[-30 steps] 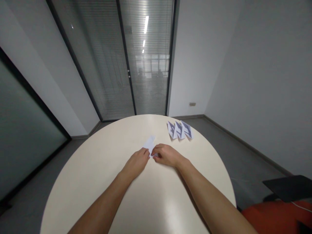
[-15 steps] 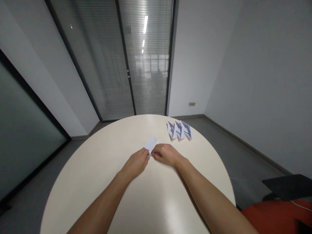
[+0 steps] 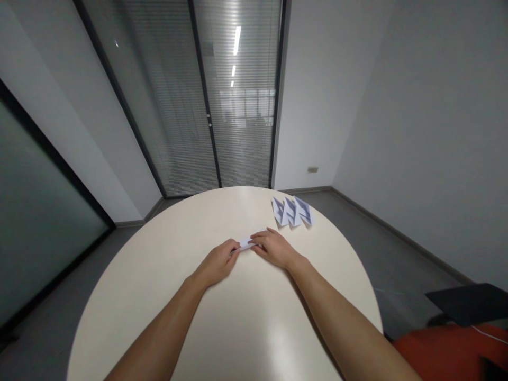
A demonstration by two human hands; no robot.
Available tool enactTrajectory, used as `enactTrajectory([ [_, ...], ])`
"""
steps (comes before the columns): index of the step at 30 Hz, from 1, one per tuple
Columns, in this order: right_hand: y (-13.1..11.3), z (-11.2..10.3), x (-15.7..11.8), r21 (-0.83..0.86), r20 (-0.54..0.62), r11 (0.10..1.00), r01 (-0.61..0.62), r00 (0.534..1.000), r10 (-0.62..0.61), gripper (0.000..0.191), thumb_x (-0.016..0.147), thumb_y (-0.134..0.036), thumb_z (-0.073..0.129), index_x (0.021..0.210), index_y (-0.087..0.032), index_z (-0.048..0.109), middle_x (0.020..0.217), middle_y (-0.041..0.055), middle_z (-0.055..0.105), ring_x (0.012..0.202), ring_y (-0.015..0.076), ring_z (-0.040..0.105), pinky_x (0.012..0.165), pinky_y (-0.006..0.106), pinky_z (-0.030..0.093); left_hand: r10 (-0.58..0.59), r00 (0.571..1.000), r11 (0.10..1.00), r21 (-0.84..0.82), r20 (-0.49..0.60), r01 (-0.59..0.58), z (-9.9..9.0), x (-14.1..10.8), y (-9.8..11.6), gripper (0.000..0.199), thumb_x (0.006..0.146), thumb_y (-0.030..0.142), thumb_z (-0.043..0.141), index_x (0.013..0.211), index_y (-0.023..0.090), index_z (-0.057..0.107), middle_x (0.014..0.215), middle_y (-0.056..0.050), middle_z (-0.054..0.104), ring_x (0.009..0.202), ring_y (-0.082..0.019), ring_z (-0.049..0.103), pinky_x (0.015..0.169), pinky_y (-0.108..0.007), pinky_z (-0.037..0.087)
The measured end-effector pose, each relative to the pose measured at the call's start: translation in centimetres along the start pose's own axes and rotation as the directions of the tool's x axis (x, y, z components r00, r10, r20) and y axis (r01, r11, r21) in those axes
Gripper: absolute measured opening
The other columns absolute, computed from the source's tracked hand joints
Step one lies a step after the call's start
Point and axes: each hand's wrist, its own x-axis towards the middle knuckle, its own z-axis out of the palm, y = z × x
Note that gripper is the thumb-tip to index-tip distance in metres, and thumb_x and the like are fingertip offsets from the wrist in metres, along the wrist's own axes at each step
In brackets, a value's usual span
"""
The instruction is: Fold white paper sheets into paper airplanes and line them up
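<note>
A narrow strip of white paper (image 3: 246, 243) spans the gap between my two hands over the middle of the table. My left hand (image 3: 219, 260) pinches its left end between thumb and fingers. The fingers of my right hand (image 3: 273, 247) are closed on its right end, partly covering it. Beyond my right hand, three folded paper pieces (image 3: 292, 212) with grey printed patterns lie side by side on the table.
The round cream table (image 3: 159, 275) fills the lower view. Past its far edge are glass panels with blinds (image 3: 246, 143). At the lower right are a red seat (image 3: 448, 352) and a black flat object (image 3: 468, 302).
The paper has turned from pointing away to lying nearly crosswise and looks narrower. My left hand has shifted slightly left, and my right hand now lies over the paper's right end.
</note>
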Motion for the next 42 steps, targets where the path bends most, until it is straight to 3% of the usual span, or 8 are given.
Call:
enactTrajectory([
  [3, -0.2, -0.4, 0.2, -0.038, -0.005, 0.999, -0.038, 0.999, 0.038, 0.027, 0.104, -0.033, 0.05, 0.11, -0.021, 0.073, 0.113, 0.0101, 0.075, 0.11, 0.023, 0.066, 0.109, 0.044, 0.037, -0.034, 0.999, 0.999, 0.021, -0.042, 0.034, -0.1, 0.0, 0.0, 0.02, 0.101, 0.033, 0.046, 0.101, 0.022, 0.063, 0.093, -0.003, 0.069, 0.083, -0.019, 0.064, 0.075, -0.03, 0.046],
  [6, -0.6, -1.0, 0.3, -0.102, -0.021, 0.989, -0.108, 0.994, 0.106, 0.032, 0.106, -0.035, 0.047, 0.098, -0.018, 0.072, 0.097, 0.01, 0.075, 0.096, 0.022, 0.068, 0.092, 0.033, 0.044, -0.063, 0.993, 0.995, 0.075, -0.096, 0.07, -0.3, 0.0, -0.2, 0.015, 0.098, 0.03, 0.051, 0.101, 0.022, 0.064, 0.095, -0.003, 0.071, 0.087, -0.02, 0.066, 0.077, -0.03, 0.047],
  [11, -0.9, -1.4, 0.3, -0.147, -0.046, 0.968, -0.205, 0.979, 0.201, 0.033, 0.105, -0.038, 0.047, 0.092, -0.018, 0.07, 0.091, 0.0097, 0.074, 0.089, 0.0215, 0.067, 0.077, 0.029, 0.042, -0.117, 0.975, 0.981, 0.131, -0.191, 0.144, -0.4, 0.1, -0.8, 0.015, 0.096, 0.03, 0.053, 0.098, 0.023, 0.066, 0.097, -0.003, 0.073, 0.091, -0.022, 0.068, 0.081, -0.031, 0.048],
  [18, -0.7, -1.1, 0.3, -0.038, -0.067, 0.98, -0.193, 0.979, 0.191, 0.021, 0.098, -0.037, 0.061, 0.105, -0.021, 0.072, 0.1, 0.0071, 0.075, 0.095, 0.0212, 0.066, 0.08, 0.028, 0.042, -0.242, 0.924, 0.97, -0.074, -0.298, 0.23, 0.0, 0.6, -2.1, 0.019, 0.093, 0.037, 0.055, 0.091, 0.022, 0.067, 0.091, -0.003, 0.075, 0.084, -0.021, 0.068, 0.078, -0.03, 0.05],
  [22, -0.8, -1.1, 0.2, -0.003, -0.098, 0.965, -0.264, 0.96, 0.262, 0.022, 0.102, -0.033, 0.054, 0.105, -0.02, 0.071, 0.102, 0.0077, 0.076, 0.095, 0.0209, 0.067, 0.079, 0.028, 0.043, -0.27, 0.907, 0.961, -0.152, -0.323, 0.231, 0.2, 0.8, -2.9, 0.023, 0.092, 0.04, 0.055, 0.095, 0.021, 0.068, 0.095, -0.004, 0.076, 0.09, -0.022, 0.069, 0.083, -0.032, 0.052],
  [27, -0.4, -1.0, 0.2, 0.097, -0.156, 0.928, -0.36, 0.915, 0.371, 0.024, 0.102, -0.034, 0.052, 0.114, -0.022, 0.07, 0.111, 0.0065, 0.076, 0.098, 0.0222, 0.069, 0.079, 0.029, 0.046, -0.312, 0.877, 0.95, -0.134, -0.365, 0.282, 0.5, 0.8, -3.5, 0.023, 0.091, 0.04, 0.057, 0.098, 0.021, 0.068, 0.102, -0.007, 0.077, 0.096, -0.024, 0.071, 0.089, -0.035, 0.053],
  [37, 0.4, -0.3, 0.0, 0.168, -0.139, 0.882, -0.44, 0.875, 0.463, 0.031, 0.094, -0.023, 0.061, 0.124, -0.022, 0.069, 0.11, 0.0077, 0.077, 0.099, 0.0236, 0.071, 0.083, 0.03, 0.048, -0.393, 0.825, 0.914, -0.08, -0.406, 0.397, 0.9, 0.5, -4.5, 0.02, 0.087, 0.031, 0.067, 0.105, 0.022, 0.068, 0.11, -0.008, 0.076, 0.099, -0.025, 0.071, 0.088, -0.036, 0.054],
  [42, 0.7, -0.2, 0.0, 0.202, -0.14, 0.845, -0.495, 0.84, 0.525, 0.024, 0.09, -0.023, 0.064, 0.112, -0.021, 0.075, 0.104, 0.0068, 0.078, 0.093, 0.0235, 0.071, 0.079, 0.03, 0.048, -0.445, 0.821, 0.883, -0.02, -0.357, 0.47, 0.5, 0.5, -4.2, 0.017, 0.088, 0.033, 0.068, 0.101, 0.021, 0.07, 0.098, -0.008, 0.077, 0.088, -0.024, 0.071, 0.079, -0.033, 0.051],
])
